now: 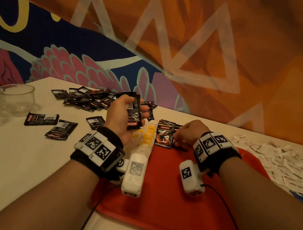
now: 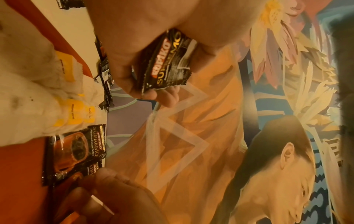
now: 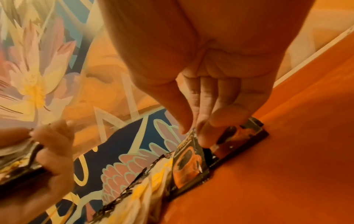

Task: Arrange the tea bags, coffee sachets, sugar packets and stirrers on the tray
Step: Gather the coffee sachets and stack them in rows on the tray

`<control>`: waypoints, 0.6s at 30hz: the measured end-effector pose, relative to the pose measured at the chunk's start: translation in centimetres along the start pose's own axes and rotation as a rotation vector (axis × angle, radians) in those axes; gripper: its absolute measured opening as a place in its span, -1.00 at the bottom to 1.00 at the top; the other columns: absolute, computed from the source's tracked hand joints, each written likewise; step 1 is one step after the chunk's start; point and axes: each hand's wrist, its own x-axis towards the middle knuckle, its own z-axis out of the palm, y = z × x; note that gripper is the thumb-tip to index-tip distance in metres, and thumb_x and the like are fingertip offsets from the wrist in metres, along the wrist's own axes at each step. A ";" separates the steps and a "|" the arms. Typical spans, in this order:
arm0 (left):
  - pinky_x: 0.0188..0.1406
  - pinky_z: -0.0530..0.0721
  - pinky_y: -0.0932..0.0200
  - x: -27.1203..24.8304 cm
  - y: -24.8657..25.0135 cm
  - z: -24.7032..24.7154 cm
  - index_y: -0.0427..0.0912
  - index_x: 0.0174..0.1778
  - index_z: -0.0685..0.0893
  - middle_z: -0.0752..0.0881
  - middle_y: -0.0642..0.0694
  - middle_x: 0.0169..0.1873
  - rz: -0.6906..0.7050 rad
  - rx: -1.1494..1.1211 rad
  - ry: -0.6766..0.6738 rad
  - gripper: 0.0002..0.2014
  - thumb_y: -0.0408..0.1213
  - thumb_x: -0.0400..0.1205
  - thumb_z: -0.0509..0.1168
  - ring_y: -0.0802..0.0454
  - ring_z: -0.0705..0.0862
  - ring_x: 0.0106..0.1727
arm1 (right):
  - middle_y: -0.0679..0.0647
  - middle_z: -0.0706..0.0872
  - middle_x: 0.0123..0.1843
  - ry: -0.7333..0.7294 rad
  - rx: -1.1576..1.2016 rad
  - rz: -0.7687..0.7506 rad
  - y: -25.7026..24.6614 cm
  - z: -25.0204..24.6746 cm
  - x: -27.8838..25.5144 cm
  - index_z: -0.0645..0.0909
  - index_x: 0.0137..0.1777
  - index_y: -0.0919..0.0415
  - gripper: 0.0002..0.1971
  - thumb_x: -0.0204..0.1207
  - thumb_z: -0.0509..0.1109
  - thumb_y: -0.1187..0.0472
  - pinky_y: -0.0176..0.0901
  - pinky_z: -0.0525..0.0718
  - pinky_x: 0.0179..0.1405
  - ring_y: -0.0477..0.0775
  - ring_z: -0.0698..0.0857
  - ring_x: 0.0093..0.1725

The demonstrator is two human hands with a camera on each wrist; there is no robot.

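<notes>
On red tray (image 1: pixel 171 208), two coffee sachets (image 1: pixel 164 136), left hand (image 1: pixel 124 118) gripping more

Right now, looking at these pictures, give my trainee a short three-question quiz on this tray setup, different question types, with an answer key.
1. True or false: the left hand holds coffee sachets above the table.
2. Multiple choice: the right hand touches a sachet lying on (A) the glass bowl, (B) the red tray, (C) the pile of white sugar packets.
3. Fill in: the tea bags with yellow tags lie just to the ____ of the coffee sachet on the tray in the head view.

Key: 1 true; 2 B; 3 left.
</notes>
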 end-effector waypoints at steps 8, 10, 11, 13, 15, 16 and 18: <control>-0.30 0.84 0.00 -1.1 -0.4 1.1 -0.33 0.20 0.67 0.82 -0.29 -0.04 0.022 0.117 0.017 -0.78 -0.32 0.68 0.37 -0.13 0.85 -0.19 | 0.06 0.82 -0.14 -0.030 0.219 -0.326 -2.8 -0.2 -5.1 0.73 -0.11 0.15 -0.92 0.56 0.50 0.15 -0.22 0.66 -0.26 -0.04 0.75 -0.20; -0.38 0.80 0.07 -1.4 -0.7 1.3 -0.35 0.23 0.70 0.83 -0.31 0.00 0.031 0.136 -0.029 -0.74 -0.34 0.66 0.41 -0.13 0.86 -0.17 | 0.05 0.81 -0.14 -0.052 0.263 -0.392 -3.2 0.0 -6.1 0.74 -0.11 0.11 -0.93 0.54 0.52 0.13 -0.26 0.62 -0.29 -0.09 0.73 -0.23; -0.38 0.78 0.09 -1.5 -0.8 1.4 -0.35 0.24 0.71 0.83 -0.31 0.00 0.038 0.150 -0.047 -0.73 -0.35 0.65 0.42 -0.13 0.86 -0.16 | 0.05 0.81 -0.15 -0.056 0.286 -0.417 -3.2 0.0 -6.5 0.74 -0.10 0.10 -0.94 0.52 0.55 0.15 -0.26 0.62 -0.29 -0.08 0.74 -0.22; -0.36 0.79 0.09 -1.7 -1.0 1.5 -0.35 0.24 0.72 0.84 -0.31 0.00 0.050 0.177 -0.068 -0.73 -0.36 0.64 0.44 -0.15 0.86 -0.12 | 0.06 0.81 -0.17 -0.045 0.346 -0.439 -3.2 0.0 -7.0 0.74 -0.03 0.14 -0.90 0.49 0.57 0.24 -0.32 0.60 -0.37 -0.09 0.75 -0.26; -0.34 0.79 0.08 -1.8 -1.2 1.5 -0.35 0.21 0.74 0.84 -0.32 0.00 0.050 0.193 -0.089 -0.75 -0.36 0.63 0.44 -0.16 0.86 -0.10 | 0.04 0.79 -0.25 -0.042 0.414 -0.429 -3.1 0.1 -7.4 0.72 0.03 0.22 -0.84 0.47 0.57 0.30 -0.40 0.55 -0.50 -0.17 0.71 -0.41; -0.32 0.80 0.07 -1.9 -1.4 1.5 -0.36 0.19 0.74 0.83 -0.34 0.00 0.052 0.208 -0.104 -0.76 -0.36 0.63 0.43 -0.18 0.86 -0.10 | 0.02 0.78 -0.31 -0.045 0.438 -0.430 -3.0 0.1 -7.5 0.70 0.02 0.24 -0.83 0.47 0.57 0.32 -0.42 0.52 -0.56 -0.20 0.66 -0.50; -0.18 0.82 -0.02 -1.9 -1.8 1.7 -0.36 0.16 0.76 0.83 -0.36 0.01 0.075 0.240 -0.134 -0.75 -0.31 0.62 0.45 -0.25 0.85 -0.03 | 0.00 0.77 -0.36 -0.032 0.439 -0.455 -2.8 0.2 -7.8 0.69 -0.05 0.20 -0.87 0.47 0.56 0.37 -0.40 0.50 -0.62 -0.18 0.62 -0.59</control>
